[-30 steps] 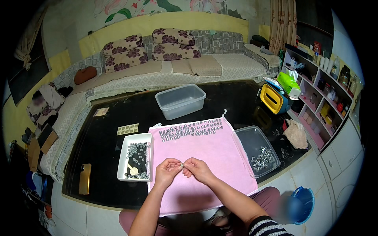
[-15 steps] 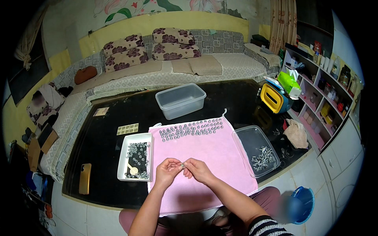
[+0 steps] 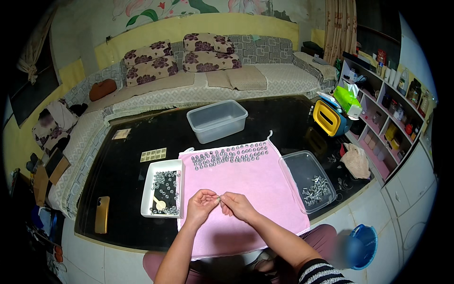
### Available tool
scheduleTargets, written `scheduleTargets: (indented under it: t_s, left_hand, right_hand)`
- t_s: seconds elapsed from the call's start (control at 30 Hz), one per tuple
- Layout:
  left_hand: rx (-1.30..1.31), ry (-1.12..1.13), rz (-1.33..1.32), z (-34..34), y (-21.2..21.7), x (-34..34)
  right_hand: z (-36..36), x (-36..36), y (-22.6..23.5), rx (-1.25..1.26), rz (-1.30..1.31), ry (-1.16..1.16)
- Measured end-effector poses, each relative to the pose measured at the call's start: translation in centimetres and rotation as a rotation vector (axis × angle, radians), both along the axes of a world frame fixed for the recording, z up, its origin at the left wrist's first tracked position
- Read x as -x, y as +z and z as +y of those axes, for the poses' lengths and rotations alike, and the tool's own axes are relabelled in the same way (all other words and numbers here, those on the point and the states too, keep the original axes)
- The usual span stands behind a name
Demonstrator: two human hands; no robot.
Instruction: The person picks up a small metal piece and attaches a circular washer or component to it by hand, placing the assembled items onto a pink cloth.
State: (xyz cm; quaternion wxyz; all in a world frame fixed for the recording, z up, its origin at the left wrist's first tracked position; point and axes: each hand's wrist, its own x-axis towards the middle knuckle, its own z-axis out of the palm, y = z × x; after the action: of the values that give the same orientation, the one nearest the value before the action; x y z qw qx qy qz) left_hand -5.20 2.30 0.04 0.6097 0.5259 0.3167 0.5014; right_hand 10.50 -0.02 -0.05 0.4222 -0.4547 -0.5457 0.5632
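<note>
Over the pink cloth [image 3: 265,199], my left hand [image 3: 201,204] and my right hand [image 3: 238,207] meet at the fingertips. Both pinch a small silvery metal piece [image 3: 219,199], mostly hidden by the fingers. Beyond them, several rows of small silvery dome-shaped pieces [image 3: 229,156] stand on the cloth's far part. To the left is a white box [image 3: 145,189] with loose clear, shiny round pieces [image 3: 165,179] and a cream-coloured spoon [image 3: 160,205]. A shallow clear plastic tray [image 3: 300,165] on the right holds a heap of silvery stemmed metal pieces [image 3: 318,190].
An open clear plastic tub [image 3: 213,129] stands behind the cloth on the black table [image 3: 123,173]. A gold phone [image 3: 102,215] and a sticker sheet [image 3: 153,155] lie left. Back right are a yellow-and-blue tissue box [image 3: 327,117] and a crumpled cloth [image 3: 355,162]. A blue bucket [image 3: 371,246] sits on the floor.
My fingertips have shifted slightly around the small metal piece, and less of it shows now. Both hands stay in nearly the same place; the rows and containers are unchanged.
</note>
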Motion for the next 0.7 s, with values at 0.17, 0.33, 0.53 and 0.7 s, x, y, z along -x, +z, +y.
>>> scheduleTargets:
  t_s: [0.17, 0.33, 0.53, 0.7]
  left_hand:
    - [0.022, -0.010, -0.020, -0.02, 0.07, 0.10]
    - [0.047, -0.016, -0.006, -0.04, 0.27, 0.12]
    - [0.028, -0.013, -0.016, -0.15, 0.08, 0.03]
    - [0.027, 0.021, -0.001, -0.23, 0.31, -0.12]
  right_hand:
    - [-0.15, 0.15, 0.41, -0.010, -0.043, -0.002]
    - [-0.19, 0.58, -0.16, -0.161, -0.062, -0.082]
    - [-0.26, 0.43, 0.17, -0.146, -0.138, -0.051]
    - [-0.48, 0.83, 0.24, -0.219, -0.158, -0.125]
